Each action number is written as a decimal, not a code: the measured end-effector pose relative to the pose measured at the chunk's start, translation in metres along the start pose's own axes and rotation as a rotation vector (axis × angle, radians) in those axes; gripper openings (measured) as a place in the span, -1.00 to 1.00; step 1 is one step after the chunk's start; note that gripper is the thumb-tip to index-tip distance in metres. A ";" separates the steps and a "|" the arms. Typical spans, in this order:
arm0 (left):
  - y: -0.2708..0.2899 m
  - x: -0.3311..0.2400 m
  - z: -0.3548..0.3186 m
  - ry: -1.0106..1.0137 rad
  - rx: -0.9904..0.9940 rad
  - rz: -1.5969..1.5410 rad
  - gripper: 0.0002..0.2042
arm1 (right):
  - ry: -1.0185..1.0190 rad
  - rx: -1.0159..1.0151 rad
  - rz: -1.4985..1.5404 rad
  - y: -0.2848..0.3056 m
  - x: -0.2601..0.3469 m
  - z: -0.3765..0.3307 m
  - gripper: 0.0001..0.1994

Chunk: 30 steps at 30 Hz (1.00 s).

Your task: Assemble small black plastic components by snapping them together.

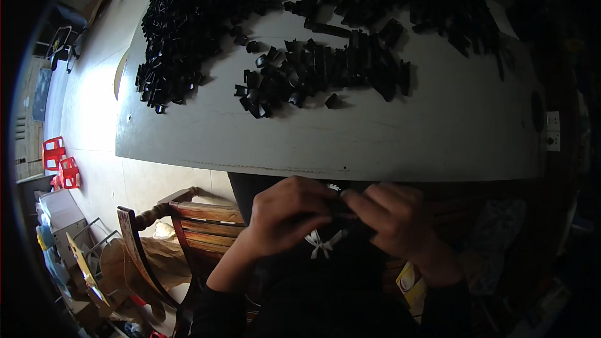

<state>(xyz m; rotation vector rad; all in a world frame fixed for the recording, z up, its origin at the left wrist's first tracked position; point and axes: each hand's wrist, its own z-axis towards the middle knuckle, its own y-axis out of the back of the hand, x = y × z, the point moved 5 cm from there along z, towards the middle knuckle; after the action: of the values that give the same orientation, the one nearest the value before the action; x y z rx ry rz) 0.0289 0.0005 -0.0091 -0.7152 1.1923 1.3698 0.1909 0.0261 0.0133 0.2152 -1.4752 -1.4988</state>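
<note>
Just off the near edge of the table, in front of my body, my left hand [289, 214] and my right hand [393, 218] come close together. Both have their fingers bent in a pinch. Whatever sits between the fingertips is dark and blends into my black clothing, so its kind cannot be made out. Beyond the hands, a small heap of black plastic pieces [325, 69] lies on the light table [282, 141]. Some are short and curved, others longer and strip-like.
A large pile of similar black pieces [178, 44] covers the table's far left, and long black strips [454, 9] spread at the far right. A wooden chair [210, 228] stands at the lower left. Red stools [69, 172] are on the floor further left.
</note>
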 end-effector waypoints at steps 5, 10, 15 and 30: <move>-0.031 0.006 0.002 0.130 0.095 -0.582 -0.46 | 0.195 -0.047 0.147 -0.020 0.029 -0.008 -0.77; -0.035 0.006 0.005 0.028 0.162 -0.627 -0.50 | 0.046 -0.100 0.329 -0.021 0.025 -0.003 -0.72; -0.017 0.036 0.040 0.001 -0.172 0.133 -0.83 | -0.190 -0.095 -0.029 -0.018 -0.040 0.012 -0.71; -0.014 0.055 0.045 0.055 -0.194 0.455 -0.85 | -0.432 -0.092 -0.268 -0.001 -0.116 0.017 -0.72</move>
<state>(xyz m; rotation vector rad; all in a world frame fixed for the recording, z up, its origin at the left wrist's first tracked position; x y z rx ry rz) 0.0417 0.0594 -0.0494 -0.6420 1.3297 1.8733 0.2359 0.1200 -0.0400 0.0325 -1.7610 -1.9121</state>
